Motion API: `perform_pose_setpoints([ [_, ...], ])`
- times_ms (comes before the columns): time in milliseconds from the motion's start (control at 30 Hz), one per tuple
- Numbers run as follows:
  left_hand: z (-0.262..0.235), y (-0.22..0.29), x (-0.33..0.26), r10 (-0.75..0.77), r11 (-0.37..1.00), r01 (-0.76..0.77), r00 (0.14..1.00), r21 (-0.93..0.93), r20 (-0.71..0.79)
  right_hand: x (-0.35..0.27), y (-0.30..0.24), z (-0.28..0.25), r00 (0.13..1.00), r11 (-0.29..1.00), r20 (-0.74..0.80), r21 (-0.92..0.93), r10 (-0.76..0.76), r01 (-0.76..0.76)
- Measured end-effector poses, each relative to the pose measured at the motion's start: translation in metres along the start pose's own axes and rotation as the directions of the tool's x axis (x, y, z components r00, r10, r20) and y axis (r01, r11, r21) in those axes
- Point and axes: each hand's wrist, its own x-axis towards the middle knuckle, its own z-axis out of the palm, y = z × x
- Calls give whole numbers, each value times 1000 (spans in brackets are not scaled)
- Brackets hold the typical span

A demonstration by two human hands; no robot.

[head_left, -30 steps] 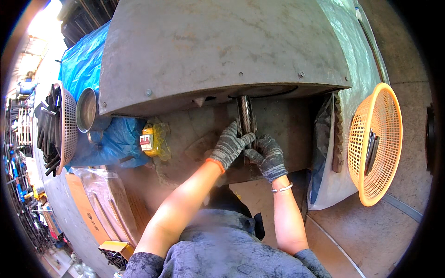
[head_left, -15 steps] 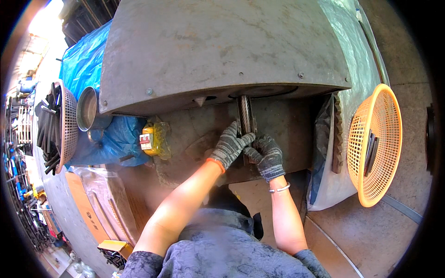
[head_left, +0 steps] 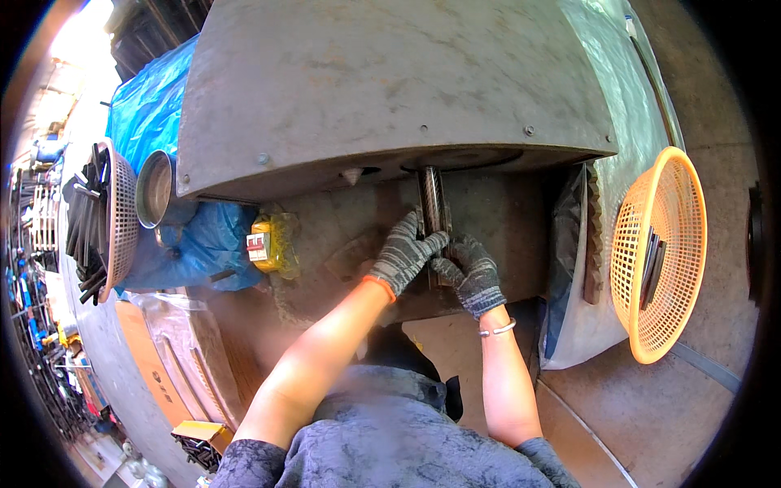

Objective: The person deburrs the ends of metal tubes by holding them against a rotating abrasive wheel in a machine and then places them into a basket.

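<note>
A shiny, ridged metal cylinder (head_left: 432,195) juts toward me from under the front edge of a grey metal machine cover (head_left: 390,89). At its near end my left hand (head_left: 405,254), in a grey striped knit glove, is closed with its fingertips against the cylinder's side. My right hand (head_left: 474,278), gloved alike, is bent in from the right with thumb and fingers curled together close to the left fingertips. Whatever the fingers pinch is covered by the gloves. A pointed metal tip (head_left: 351,174) shows below the cover, left of the cylinder.
An orange plastic basket (head_left: 687,236) with a few dark rods stands at right. On the left, a pale basket (head_left: 122,220) is full of black rods, beside a metal pot (head_left: 154,191). A yellow package (head_left: 277,244) lies near blue plastic sheeting (head_left: 220,240).
My right hand has shifted slightly right, its wrist turned a little. The left hand stays almost where it was at the cylinder.
</note>
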Motion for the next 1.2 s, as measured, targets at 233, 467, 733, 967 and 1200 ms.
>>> perform_pose_setpoints([
  [233,4,-18,7,18,996,-17,1000,-86,14,-2,3,7,995,994,-17,54,99,-98],
  [467,5,-16,6,25,998,-24,1000,-60,0,-1,-2,3,990,990,3,-1,139,-139],
  [733,4,-15,5,42,995,-42,999,-94,-1,-3,-1,4,995,991,-14,92,95,-93],
  [967,4,-12,5,41,998,-40,999,-44,11,-3,7,3,994,978,18,177,104,-106],
  [1200,3,-6,1,61,997,-62,998,-37,-32,-4,3,3,990,981,16,130,141,-142],
])
